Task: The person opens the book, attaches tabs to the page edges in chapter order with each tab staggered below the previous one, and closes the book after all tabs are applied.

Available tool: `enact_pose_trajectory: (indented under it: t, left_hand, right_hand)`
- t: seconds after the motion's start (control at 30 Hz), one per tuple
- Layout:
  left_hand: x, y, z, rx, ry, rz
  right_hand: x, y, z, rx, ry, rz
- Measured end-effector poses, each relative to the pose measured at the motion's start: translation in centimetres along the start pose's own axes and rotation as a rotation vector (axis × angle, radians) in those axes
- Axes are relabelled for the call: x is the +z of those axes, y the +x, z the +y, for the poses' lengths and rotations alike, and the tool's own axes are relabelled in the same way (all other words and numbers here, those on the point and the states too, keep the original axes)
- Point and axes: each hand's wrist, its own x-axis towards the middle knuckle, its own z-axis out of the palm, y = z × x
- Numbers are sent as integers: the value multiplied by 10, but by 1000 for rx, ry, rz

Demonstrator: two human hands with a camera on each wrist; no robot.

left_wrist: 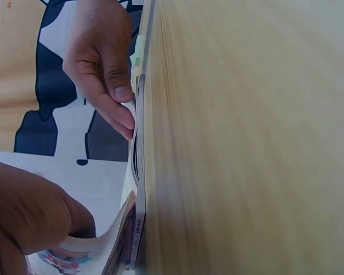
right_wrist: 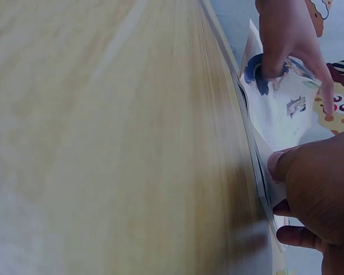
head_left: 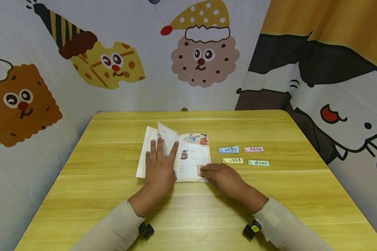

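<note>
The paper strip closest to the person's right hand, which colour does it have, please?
The paper strip is pale yellow, best seen in the head view.

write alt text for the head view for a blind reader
A person's left hand spreads over the left pages of an open illustrated book while the right hand pinches its lower right corner. Four coloured, lettered slips lie right of it on the table.

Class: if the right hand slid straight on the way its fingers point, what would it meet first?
Skimming over the open book, the right hand would probably meet the left hand first, though depth is unclear.
</note>
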Motion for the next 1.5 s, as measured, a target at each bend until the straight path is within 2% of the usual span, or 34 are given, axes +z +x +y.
enact_pose_trajectory:
  t: [0.2,0.33,0.4,0.57,0.67,0.77,0.8,0.93,1.1,1.3,1.5]
  left_hand:
    - [-2,-1,0,-8,56,-70]
    - [-2,-3,0,20,68,-97]
    - [-2,-4,0,56,61,-108]
    - [1,-6,-1,190,6,-104]
    - [3,-7,1,244,-14,-143]
    - [4,-7,3,269,-22,-198]
    - [3,-7,4,270,-26,-217]
    - [3,-8,5,276,-42,-224]
    - [4,-8,7,244,-61,-258]
    - [5,-8,9,207,-74,-260]
    - [5,-7,11,183,-78,-289]
  right_hand:
    - [0,-1,0,-8,-7,11]
    - [1,-1,0,-23,-16,31]
    - [1,-1,0,-28,-20,36]
    - [0,-1,1,-25,-21,31]
    - [0,-1,1,-24,-14,31]
    - [1,-1,2,-29,-12,37]
    - [1,-1,2,-31,-12,39]
    - [0,-1,2,-24,-11,31]
    - [-2,-2,2,-27,-31,27]
    - [-3,-2,3,-44,-41,64]
    - [-3,0,3,-9,-53,97]
